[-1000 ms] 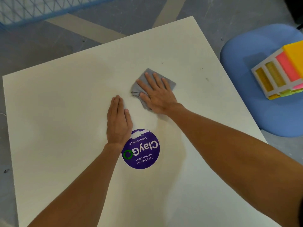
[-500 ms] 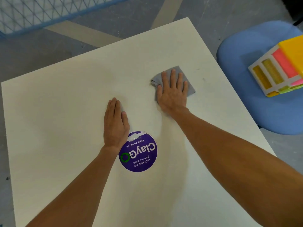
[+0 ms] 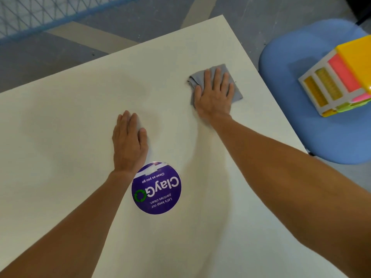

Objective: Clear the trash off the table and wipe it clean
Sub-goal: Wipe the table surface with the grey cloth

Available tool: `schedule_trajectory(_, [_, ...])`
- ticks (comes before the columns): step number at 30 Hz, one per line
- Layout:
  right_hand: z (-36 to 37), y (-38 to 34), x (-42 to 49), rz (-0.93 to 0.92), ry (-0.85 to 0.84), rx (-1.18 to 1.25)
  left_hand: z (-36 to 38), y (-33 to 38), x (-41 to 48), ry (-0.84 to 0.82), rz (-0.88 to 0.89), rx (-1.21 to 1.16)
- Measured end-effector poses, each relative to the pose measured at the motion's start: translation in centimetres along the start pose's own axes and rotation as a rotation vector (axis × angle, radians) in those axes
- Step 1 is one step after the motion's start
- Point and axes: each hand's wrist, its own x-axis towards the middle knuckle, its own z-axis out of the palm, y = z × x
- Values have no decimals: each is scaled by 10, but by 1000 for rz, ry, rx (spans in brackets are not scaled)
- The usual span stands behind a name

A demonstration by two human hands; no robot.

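The right hand (image 3: 214, 97) pressed the grey cloth (image 3: 235, 93) flat-fingered on the table (image 3: 70, 117) (left hand (image 3: 128, 143) rested flat, holding nothing).

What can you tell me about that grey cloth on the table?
The cloth is a small plain grey rag that looks soft and thin. It lies mostly flat on the white table, near the right edge, with its left side bunched into folds. The right hand presses on it palm down, fingers straight and spread, and covers its middle, so only its edges and corners show. Nothing else touches it.
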Motion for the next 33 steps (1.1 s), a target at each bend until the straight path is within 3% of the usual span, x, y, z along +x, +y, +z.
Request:
schedule_trajectory(2, [4, -20, -6, -15, -31, 13, 2, 3, 8, 0, -2, 5])
schedule_trajectory(8, [16, -49, -29, -473, -90, -45, 5, 8, 17, 32, -8, 31])
schedule_trajectory(10, [8, -33, -13, -438, -99, -50, 3, 9, 17, 38, -8, 17])
schedule_trajectory(14, [-6, 16, -2, -158, -53, -1, 3, 10, 17, 32, -18, -2])
schedule_trajectory(17, [-3, 43, -39, -237, 20, -87, 4, 10, 17, 38, -32, -22])
schedule_trajectory(20, [-6, 68, -52, -264, -25, -93, 4, 11, 17, 44, -28, -36])
schedule_trajectory(24, [-17, 85, -32, 14, -17, -41, 3, 10, 16, 23, -26, -45])
schedule_trajectory(27, [-19, 73, -29, 115, -44, -6, 1, 7, 15, -35, 22, 20])
schedule_trajectory(33, [2, 31, -90, -221, -40, -64, -3, 14, 19, -129, 40, 59])
